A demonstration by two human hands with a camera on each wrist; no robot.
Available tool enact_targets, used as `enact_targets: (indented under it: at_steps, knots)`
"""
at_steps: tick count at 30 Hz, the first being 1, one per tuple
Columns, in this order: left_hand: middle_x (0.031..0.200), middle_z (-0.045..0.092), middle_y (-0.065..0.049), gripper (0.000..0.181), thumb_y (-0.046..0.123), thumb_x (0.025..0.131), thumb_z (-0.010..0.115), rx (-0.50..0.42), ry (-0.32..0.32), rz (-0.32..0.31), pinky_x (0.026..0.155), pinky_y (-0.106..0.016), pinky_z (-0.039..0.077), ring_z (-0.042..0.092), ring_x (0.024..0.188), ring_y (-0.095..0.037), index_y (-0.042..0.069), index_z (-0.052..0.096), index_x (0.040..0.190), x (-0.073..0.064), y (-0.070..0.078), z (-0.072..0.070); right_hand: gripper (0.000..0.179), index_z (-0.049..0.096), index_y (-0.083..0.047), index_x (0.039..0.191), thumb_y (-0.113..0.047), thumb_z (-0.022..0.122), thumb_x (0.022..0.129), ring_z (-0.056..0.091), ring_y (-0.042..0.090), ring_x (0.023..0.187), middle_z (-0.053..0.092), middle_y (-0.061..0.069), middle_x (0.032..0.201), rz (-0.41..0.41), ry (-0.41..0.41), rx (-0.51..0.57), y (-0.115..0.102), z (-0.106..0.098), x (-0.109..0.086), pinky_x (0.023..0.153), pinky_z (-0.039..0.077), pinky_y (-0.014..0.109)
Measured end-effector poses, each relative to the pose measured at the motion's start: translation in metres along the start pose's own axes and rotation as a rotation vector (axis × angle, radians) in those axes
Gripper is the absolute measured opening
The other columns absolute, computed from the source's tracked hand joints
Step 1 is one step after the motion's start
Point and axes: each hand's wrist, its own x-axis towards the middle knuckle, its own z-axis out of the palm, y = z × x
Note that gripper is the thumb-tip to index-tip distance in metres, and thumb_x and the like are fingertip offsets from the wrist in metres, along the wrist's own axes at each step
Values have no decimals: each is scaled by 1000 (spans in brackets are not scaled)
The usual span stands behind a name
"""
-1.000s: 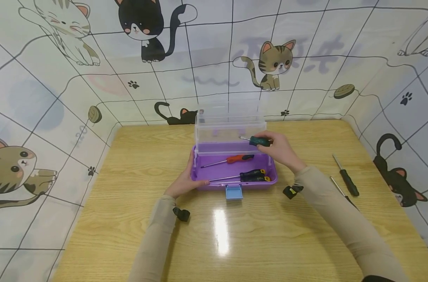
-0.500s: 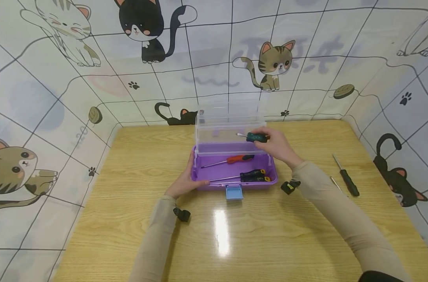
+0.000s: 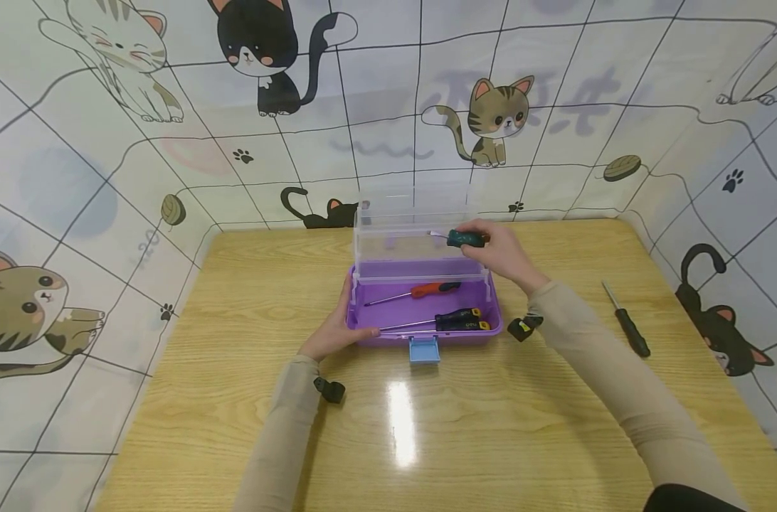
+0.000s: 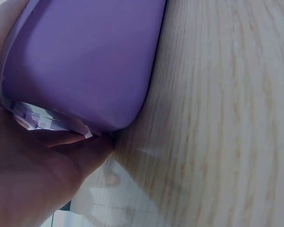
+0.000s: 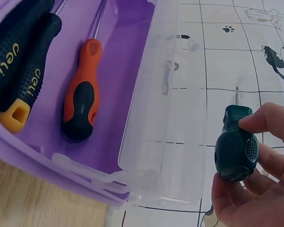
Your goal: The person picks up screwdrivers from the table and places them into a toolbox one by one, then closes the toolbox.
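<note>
My right hand (image 3: 506, 256) holds a stubby screwdriver with a dark green handle (image 3: 467, 239), its short blade pointing left. In the right wrist view, thumb and fingers wrap the green handle (image 5: 236, 149), clear of the raised lid. My left hand (image 3: 329, 334) grips the left end of the purple toolbox (image 3: 462, 340), thumb at the front corner and fingers along the side. Inside lie a red-and-black screwdriver (image 3: 427, 289) and two black-and-yellow screwdrivers (image 5: 26, 71) side by side. The left wrist view shows the toolbox's smooth wall (image 4: 85, 61) against the palm side.
The toolbox's transparent lid (image 3: 420, 249) stands raised at the back, and its blue latch (image 3: 424, 350) hangs at the front. A black-handled screwdriver (image 3: 630, 331) lies on the wooden table (image 3: 235, 320) at right. Cat-print sheeting (image 3: 388, 99) surrounds the table.
My right hand has risen slightly away from the toolbox with the green screwdriver. My right sleeve now covers another screwdriver on the table. My left hand has stayed in place.
</note>
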Motion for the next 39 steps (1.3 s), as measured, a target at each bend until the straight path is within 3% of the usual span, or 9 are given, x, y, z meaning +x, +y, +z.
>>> enact_targets:
  at_steps: [5, 13, 20, 25, 33, 39]
  knots:
    - [161, -7, 1, 127, 19, 75, 84, 6, 4, -8, 114, -50, 6, 0, 145, -23, 47, -16, 149, 0, 0, 0, 36, 64, 1, 122, -4, 62, 86, 55, 26, 82, 63, 20, 116, 5, -1, -13, -1, -2, 3, 61, 46, 23]
    - [161, -8, -2, 128, 19, 75, 84, -2, 1, 5, 114, -52, 5, 0, 145, -27, 35, -16, 152, 1, -2, 0, 34, 65, 2, 120, -3, 63, 87, 57, 26, 86, 63, 19, 117, -5, 11, -15, -2, -4, 11, 67, 47, 22]
    - [161, -6, 0, 127, 20, 75, 84, 6, 3, -6, 114, -50, 7, 2, 145, -25, 45, -15, 150, 2, -2, -1, 35, 64, 1, 121, -4, 63, 87, 59, 27, 89, 64, 20, 116, 15, -5, 5, -2, -6, 17, 73, 48, 25]
    - [161, -6, -2, 127, 20, 75, 84, 19, 4, -6, 114, -51, 7, 2, 145, -28, 38, -16, 152, 2, -2, -1, 35, 63, 1, 123, -4, 63, 88, 60, 28, 95, 63, 19, 117, 37, -24, 19, -3, -7, 21, 79, 49, 33]
    - [161, -4, 1, 126, 17, 75, 83, 4, 6, 14, 114, -48, 8, 4, 145, -24, 44, -14, 150, 1, -3, -1, 34, 63, 0, 123, -6, 64, 89, 59, 29, 99, 63, 18, 119, 54, -45, 21, -6, -8, 29, 85, 48, 41]
    - [161, -4, -1, 125, 17, 76, 83, 10, 12, 3, 114, -48, 8, 4, 145, -25, 44, -15, 150, 1, -3, 0, 33, 64, 0, 122, -6, 63, 90, 59, 28, 98, 64, 17, 117, 67, -57, 7, -7, -8, 38, 84, 48, 40]
